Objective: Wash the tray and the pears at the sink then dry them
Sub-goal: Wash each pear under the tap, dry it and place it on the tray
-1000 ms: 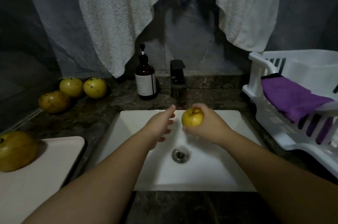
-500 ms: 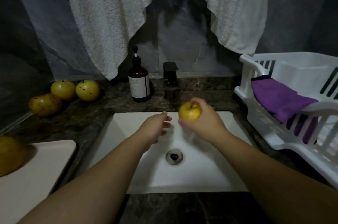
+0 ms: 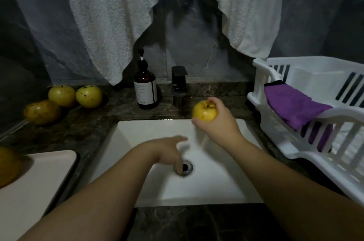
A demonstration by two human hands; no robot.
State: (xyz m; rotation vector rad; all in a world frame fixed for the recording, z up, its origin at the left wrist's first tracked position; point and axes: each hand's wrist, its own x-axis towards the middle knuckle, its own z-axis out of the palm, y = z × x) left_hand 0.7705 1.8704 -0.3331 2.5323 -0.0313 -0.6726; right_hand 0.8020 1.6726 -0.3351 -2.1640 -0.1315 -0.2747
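My right hand (image 3: 216,122) grips a yellow pear (image 3: 204,111) above the back right part of the white sink (image 3: 216,177), a little right of the black tap (image 3: 178,83). My left hand (image 3: 167,148) hangs relaxed and blurred over the basin, fingers pointing down at the drain (image 3: 186,167), holding nothing. Three more pears (image 3: 65,100) lie on the dark counter at the back left. Another pear (image 3: 6,166) rests on the pale tray (image 3: 39,181) at the near left.
A brown pump bottle (image 3: 145,89) stands left of the tap. A white dish rack (image 3: 315,114) with a purple cloth (image 3: 295,106) fills the right side. White towels (image 3: 118,14) hang on the wall behind.
My right hand has lifted the pear up and to the right. My left hand has drawn back from the pear and dropped toward the drain.
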